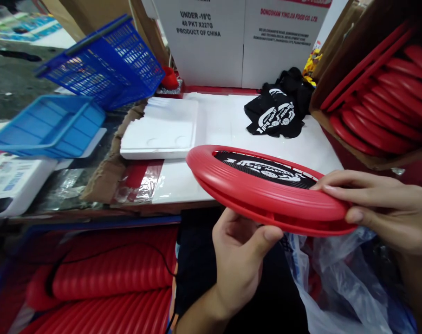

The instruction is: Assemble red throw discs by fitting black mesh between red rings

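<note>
Behind the red disc [266,195] stand the white printed cartons [242,41], and the white table [228,120] runs beneath and beyond the disc's far edge. To the disc's right and above it, a brown carton [367,160] holds red rings on edge. Below the disc to its left lies a stack of ribbed red rings [109,278]. Well to the disc's upper left a dark blue basket [106,60] tilts over a lighter blue basket [47,125]. A white foam tray [162,127] lies just beyond the disc's left end. The disc itself, a ribbed red rim around black printed mesh, is held level in front of you, off the table. A clear plastic bag [322,278] hangs under its right half, and black printed cloths [276,113] are piled behind it. Your right hand [381,208] pinches the disc's right rim, fingers pressed together on top and thumb against the edge. Your left hand [238,260] props the near rim from below, thumb pressed up against it; its other fingers are hidden.
</note>
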Motion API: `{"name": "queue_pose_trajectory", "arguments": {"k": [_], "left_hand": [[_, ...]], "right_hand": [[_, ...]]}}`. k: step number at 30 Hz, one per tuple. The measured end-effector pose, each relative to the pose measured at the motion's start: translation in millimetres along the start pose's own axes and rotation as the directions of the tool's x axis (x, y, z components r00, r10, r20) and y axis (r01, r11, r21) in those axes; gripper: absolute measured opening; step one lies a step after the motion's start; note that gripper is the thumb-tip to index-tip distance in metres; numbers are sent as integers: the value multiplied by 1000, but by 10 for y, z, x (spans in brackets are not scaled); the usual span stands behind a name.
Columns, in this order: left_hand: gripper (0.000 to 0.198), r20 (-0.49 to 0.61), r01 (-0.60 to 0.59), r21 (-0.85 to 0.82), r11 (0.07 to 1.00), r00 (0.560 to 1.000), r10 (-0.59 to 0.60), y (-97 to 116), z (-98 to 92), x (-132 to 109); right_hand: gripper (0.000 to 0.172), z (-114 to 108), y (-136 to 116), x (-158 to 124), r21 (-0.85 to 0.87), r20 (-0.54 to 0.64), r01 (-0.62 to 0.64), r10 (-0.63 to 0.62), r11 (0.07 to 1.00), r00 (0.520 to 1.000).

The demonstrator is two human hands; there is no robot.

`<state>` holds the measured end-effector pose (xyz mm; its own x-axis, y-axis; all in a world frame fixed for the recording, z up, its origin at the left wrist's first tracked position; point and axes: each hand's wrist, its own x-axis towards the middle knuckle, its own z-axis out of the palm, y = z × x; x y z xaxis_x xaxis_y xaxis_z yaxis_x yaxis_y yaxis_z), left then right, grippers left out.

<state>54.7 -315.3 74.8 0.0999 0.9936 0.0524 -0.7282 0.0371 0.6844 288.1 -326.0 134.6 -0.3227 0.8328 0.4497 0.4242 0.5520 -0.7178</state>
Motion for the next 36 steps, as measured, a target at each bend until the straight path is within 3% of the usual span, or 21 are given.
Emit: {"name": "queue_pose_trajectory", "arguments": {"k": [15, 20, 25, 28, 31, 33, 34, 35, 36], "left_hand": [[26, 4, 34, -56, 998, 999, -34, -30, 69, -48], [30, -10, 87, -42, 995, 996, -88, 26, 69, -89], [42, -114, 282, -23, 959, 952, -283, 12, -93, -148], [48, -247, 412, 39, 910, 887, -391, -129, -327, -143], [44, -351, 466, 117, 877, 845, -402, -335, -589, -152], [44, -394, 432, 135, 892, 849, -352, -487, -752, -184], [45, -415, 407, 132, 904, 851, -322, -564, -829, -207], [46, -436, 386, 123, 914, 848, -300, -641, -903, -233], [46, -454, 374, 114, 920, 844, -287, -716, -975, -260]], "right_hand": [[44, -112, -65, -79, -137, 76, 36, -26, 990, 997], [48, -101, -141, -64, -233, 140, 111, -79, 966, 987], [60, 249, 24, -277, -377, 186, 193, -130, 906, 974], [63, 609, 280, -539, -469, 182, 263, -199, 843, 963], [58, 979, 521, -860, -518, 187, 271, -202, 812, 961], [57, 1234, 633, -1072, -529, 86, 131, -101, 839, 991], [57, 1365, 675, -1164, -511, -58, -22, -9, 859, 998], [58, 1494, 709, -1239, -431, -269, -227, 116, 874, 956], [58, 1614, 738, -1296, -247, -497, -426, 264, 870, 826]]}}
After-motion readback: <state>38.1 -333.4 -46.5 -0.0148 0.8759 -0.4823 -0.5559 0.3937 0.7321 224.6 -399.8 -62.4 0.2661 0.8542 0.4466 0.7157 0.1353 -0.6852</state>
